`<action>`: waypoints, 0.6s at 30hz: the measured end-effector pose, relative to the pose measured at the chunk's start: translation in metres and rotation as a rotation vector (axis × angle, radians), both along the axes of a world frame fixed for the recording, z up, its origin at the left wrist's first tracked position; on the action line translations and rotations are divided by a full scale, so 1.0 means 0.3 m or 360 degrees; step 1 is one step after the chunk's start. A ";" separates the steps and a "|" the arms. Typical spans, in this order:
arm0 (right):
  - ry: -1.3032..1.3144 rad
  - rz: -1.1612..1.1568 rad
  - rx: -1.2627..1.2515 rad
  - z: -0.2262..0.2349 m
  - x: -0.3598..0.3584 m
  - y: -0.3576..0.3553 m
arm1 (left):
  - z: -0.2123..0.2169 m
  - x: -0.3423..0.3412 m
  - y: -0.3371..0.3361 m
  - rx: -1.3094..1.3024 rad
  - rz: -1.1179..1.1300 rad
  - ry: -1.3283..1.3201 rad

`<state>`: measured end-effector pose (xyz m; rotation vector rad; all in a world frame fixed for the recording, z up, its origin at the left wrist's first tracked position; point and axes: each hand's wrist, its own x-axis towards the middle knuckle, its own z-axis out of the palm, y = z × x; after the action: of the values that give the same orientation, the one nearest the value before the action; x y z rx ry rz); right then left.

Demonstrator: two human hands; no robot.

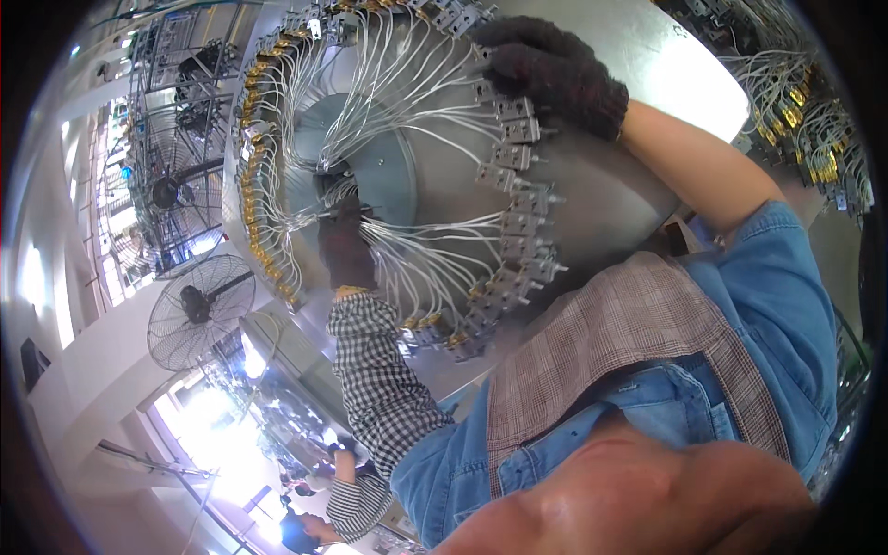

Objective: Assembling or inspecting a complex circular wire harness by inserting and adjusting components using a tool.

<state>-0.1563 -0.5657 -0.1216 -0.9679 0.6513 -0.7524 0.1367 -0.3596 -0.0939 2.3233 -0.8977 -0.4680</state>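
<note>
White wires point(444, 88) fan out from the middle of a round metal disc point(393, 176) to a ring of small metal connectors point(518, 129). Along the left side of the ring the end pieces point(248, 185) are gold-coloured. My left hand point(347, 245), in a dark glove, is closed around the gathered wires at the disc's centre; its fingertips are partly hidden among them. At the upper right of the ring, my right hand point(555, 79), also in a dark glove, has its fingers bent over a metal connector, which they largely cover.
The ring lies on a shiny metal tabletop point(671, 69). More white wires with gold and silver ends point(791, 116) hang at the upper right. Standing fans point(199, 303) are on the left. Another person's striped sleeve point(359, 507) and hand show at the lower left.
</note>
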 end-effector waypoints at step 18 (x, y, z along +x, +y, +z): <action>-0.0016 -0.0229 -0.0001 0.036 -0.106 -0.030 | 0.036 -0.393 -0.284 -0.1128 -0.0425 0.1602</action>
<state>-0.1879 -0.5747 -0.1108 -0.9244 0.7177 -0.8840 0.0186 -0.4447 -0.0830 1.0886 -0.6765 -1.0809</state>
